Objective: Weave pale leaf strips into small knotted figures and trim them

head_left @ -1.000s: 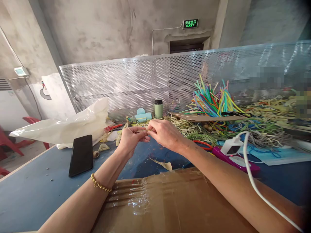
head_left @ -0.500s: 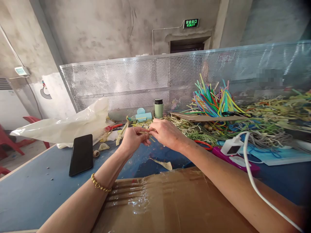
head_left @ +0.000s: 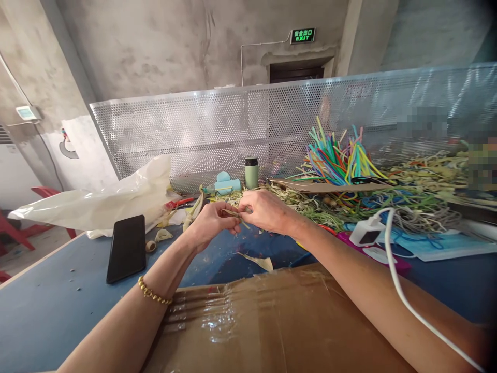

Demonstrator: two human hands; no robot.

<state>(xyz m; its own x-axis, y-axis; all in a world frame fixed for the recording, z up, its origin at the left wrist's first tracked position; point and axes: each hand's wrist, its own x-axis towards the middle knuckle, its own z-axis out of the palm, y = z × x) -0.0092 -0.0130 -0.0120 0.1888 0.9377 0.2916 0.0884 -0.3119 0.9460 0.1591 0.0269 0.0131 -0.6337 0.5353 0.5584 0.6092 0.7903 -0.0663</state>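
Between my two hands, over the blue table [head_left: 217, 263], is a thin straw-coloured strip [head_left: 232, 213] that looks like dried husk. My left hand [head_left: 209, 225] pinches one part of it with thumb and fingers. My right hand [head_left: 266, 211] is closed on it from the other side, fingertips close to the left ones. Much of the strip is hidden by the fingers. A loose curled piece of pale husk [head_left: 258, 262] lies below the hands. Behind them a pile of green and straw-coloured strips [head_left: 310, 210] spreads to the right.
A cardboard sheet [head_left: 267, 321] lies beneath my forearms. At left are a black phone [head_left: 126, 249] and a pale plastic bag [head_left: 112, 194]. A green bottle [head_left: 251, 173] and colourful pipe cleaners [head_left: 341, 158] stand behind. A white charger [head_left: 367, 231] with its cable is at right.
My fingers have shifted slightly, and more of the strip shows between them. Both hands still pinch it close together. The whole view has moved a little.
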